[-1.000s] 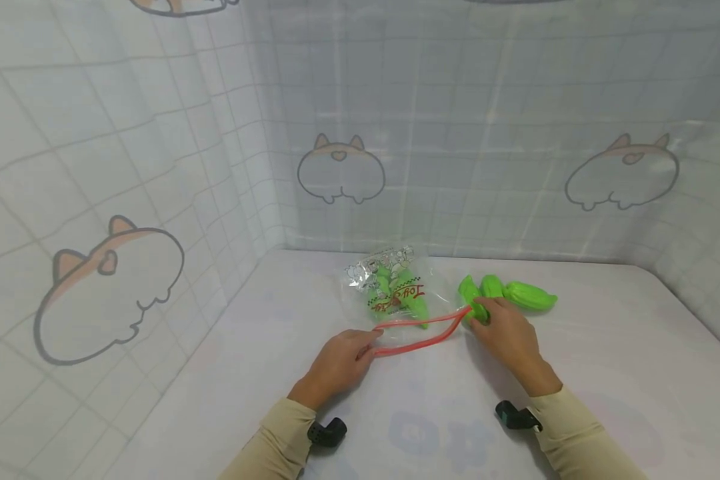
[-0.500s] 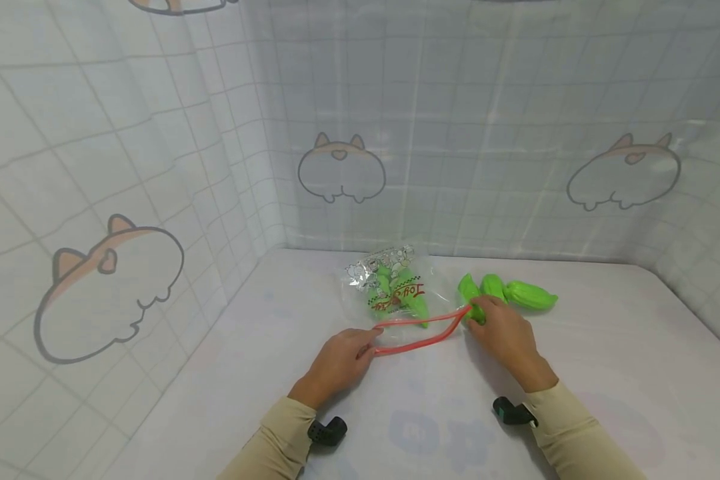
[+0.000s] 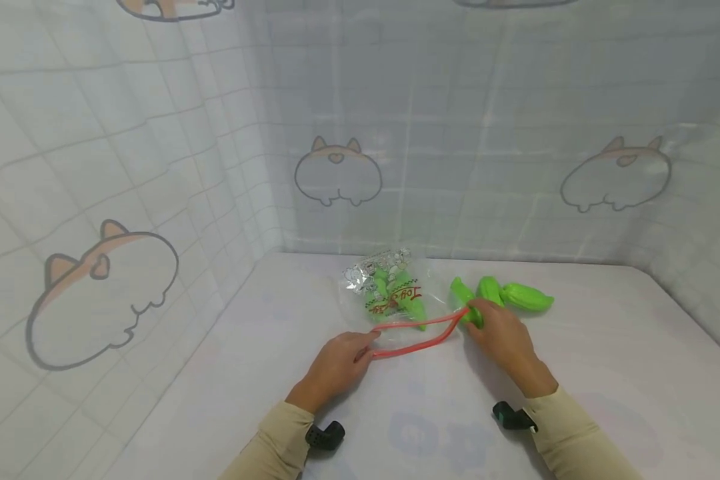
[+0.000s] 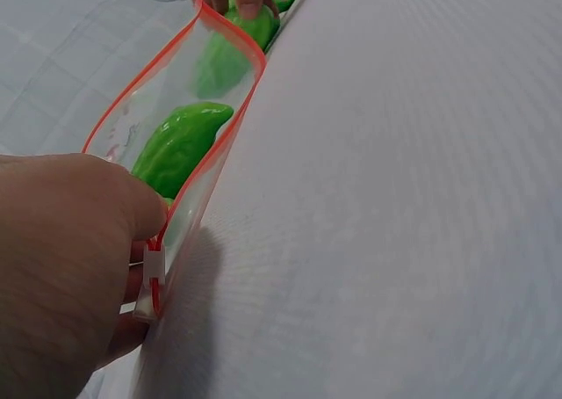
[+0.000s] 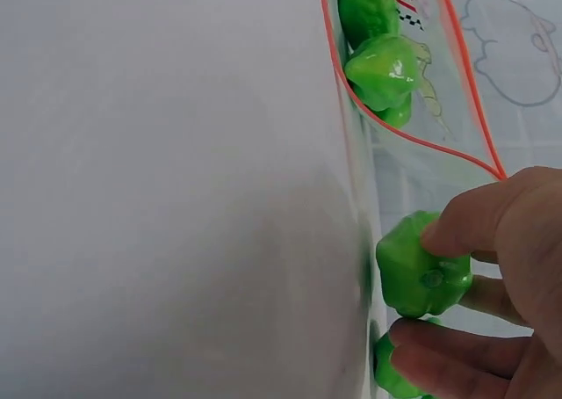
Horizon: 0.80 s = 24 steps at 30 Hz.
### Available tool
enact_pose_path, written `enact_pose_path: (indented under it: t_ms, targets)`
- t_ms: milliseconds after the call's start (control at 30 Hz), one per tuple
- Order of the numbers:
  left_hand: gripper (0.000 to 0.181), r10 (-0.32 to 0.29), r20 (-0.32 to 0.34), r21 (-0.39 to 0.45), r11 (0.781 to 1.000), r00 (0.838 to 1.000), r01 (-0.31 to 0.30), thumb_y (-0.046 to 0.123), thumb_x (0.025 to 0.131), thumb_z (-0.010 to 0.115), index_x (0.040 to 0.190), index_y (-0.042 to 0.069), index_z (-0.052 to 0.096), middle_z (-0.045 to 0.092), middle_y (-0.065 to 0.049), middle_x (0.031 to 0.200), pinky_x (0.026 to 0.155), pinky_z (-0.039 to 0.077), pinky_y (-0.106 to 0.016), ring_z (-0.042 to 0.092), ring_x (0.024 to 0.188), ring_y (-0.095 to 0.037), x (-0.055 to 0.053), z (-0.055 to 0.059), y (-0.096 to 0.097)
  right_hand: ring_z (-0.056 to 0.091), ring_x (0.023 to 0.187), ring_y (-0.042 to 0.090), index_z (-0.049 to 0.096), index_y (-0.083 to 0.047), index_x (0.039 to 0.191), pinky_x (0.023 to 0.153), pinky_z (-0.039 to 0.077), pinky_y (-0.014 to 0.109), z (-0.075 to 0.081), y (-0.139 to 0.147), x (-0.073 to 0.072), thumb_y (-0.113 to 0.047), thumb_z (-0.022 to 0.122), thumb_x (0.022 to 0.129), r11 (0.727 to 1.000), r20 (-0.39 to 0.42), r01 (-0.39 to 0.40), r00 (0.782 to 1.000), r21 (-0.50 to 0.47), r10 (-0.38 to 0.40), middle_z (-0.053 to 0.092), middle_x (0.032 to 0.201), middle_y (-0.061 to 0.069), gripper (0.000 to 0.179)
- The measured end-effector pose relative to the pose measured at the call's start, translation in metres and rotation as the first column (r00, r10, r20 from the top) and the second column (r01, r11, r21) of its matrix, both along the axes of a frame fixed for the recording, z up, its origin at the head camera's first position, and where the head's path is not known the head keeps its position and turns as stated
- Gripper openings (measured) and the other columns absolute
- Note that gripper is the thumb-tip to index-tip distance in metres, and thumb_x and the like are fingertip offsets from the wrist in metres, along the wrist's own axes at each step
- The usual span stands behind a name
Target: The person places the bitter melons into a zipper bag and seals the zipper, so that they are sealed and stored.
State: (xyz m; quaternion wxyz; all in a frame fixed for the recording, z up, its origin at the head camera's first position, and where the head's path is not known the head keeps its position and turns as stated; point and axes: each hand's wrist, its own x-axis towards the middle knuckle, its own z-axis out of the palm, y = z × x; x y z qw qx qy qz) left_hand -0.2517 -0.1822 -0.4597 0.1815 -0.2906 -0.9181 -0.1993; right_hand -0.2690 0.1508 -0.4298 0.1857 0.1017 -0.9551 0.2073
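Observation:
A clear zip bag [image 3: 438, 288] with red printing lies on the table, its red zip edge [image 3: 411, 347] spread apart toward me. Several green toy vegetables [image 4: 180, 144], ribbed and tapered like bitter melons, lie inside. My left hand [image 3: 336, 367] pinches the left end of the opening, beside a white slider [image 4: 154, 263]. Just past the opening's right corner, my right hand [image 3: 507, 340] grips another green toy vegetable [image 5: 408, 267], thumb on its near side and fingers around it. The red zip corner comes right up to the right thumb.
Two more green toy vegetables, one upright in the view [image 3: 490, 289] and one lying sideways [image 3: 527, 297], sit beyond the right hand. A white sheet with grid lines and dog drawings [image 3: 339, 173] hangs behind the table [image 3: 234, 373] and along its sides.
The toy vegetable in my right hand has shifted slightly left, toward the bag, and its far end leans further left. My left hand and the bag hold their place.

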Motion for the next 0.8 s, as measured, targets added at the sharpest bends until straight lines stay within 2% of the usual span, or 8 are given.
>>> enact_pose_path:
  t_ms: [200,367,567,667,800]
  targets:
    - [0.033,-0.003,-0.017,0.022,1.0,1.0,0.004,0.017,0.094,0.068,0.127,0.014,0.071,0.073,-0.001,0.115,0.09,0.055,-0.038,0.067,0.107,-0.018,0.001,0.0,0.0,0.053,0.072,0.021,0.067,-0.007,0.122,0.059,0.045,0.039,0.0,0.003,0.007,-0.012,0.074,0.086,0.999,-0.008,0.005,1.0,-0.048,-0.006,0.07,0.106,0.01,0.038]
    - [0.032,-0.013,-0.048,0.031,0.999,0.999,0.014,0.015,0.093,0.07,0.125,0.014,0.072,0.074,-0.001,0.112,0.088,0.056,-0.038,0.068,0.105,-0.018,0.001,-0.001,0.0,0.054,0.073,0.021,0.068,-0.007,0.123,0.061,0.045,0.039,-0.003,0.005,0.01,-0.015,0.073,0.086,0.996,0.003,0.024,1.0,-0.086,-0.024,0.07,0.1,0.008,0.038]
    - [0.033,-0.011,-0.03,0.033,0.999,0.999,0.012,0.015,0.093,0.069,0.126,0.014,0.072,0.074,-0.001,0.113,0.089,0.056,-0.038,0.068,0.105,-0.018,0.002,0.0,-0.001,0.055,0.071,0.021,0.068,-0.004,0.124,0.061,0.045,0.036,-0.004,0.007,0.01,-0.016,0.072,0.086,0.992,-0.015,0.026,0.999,-0.122,-0.028,0.07,0.092,0.008,0.04]
    - [0.033,-0.004,-0.01,0.028,1.0,1.0,0.004,0.017,0.094,0.068,0.127,0.015,0.071,0.073,0.0,0.114,0.09,0.055,-0.038,0.068,0.107,-0.017,0.002,0.001,0.0,0.061,0.077,0.024,0.067,-0.003,0.125,0.065,0.05,0.041,-0.004,0.009,0.01,-0.015,0.071,0.087,0.988,-0.024,0.017,0.999,-0.154,-0.021,0.071,0.098,0.012,0.04]
    - [0.034,0.0,0.0,0.016,1.0,1.0,0.0,0.017,0.094,0.068,0.128,0.015,0.071,0.073,-0.001,0.113,0.089,0.055,-0.038,0.068,0.105,-0.017,0.002,0.001,0.0,0.067,0.09,0.029,0.065,-0.002,0.128,0.077,0.054,0.049,-0.005,0.012,0.009,-0.013,0.07,0.089,0.979,-0.028,-0.007,1.0,-0.205,0.001,0.069,0.116,0.017,0.041]
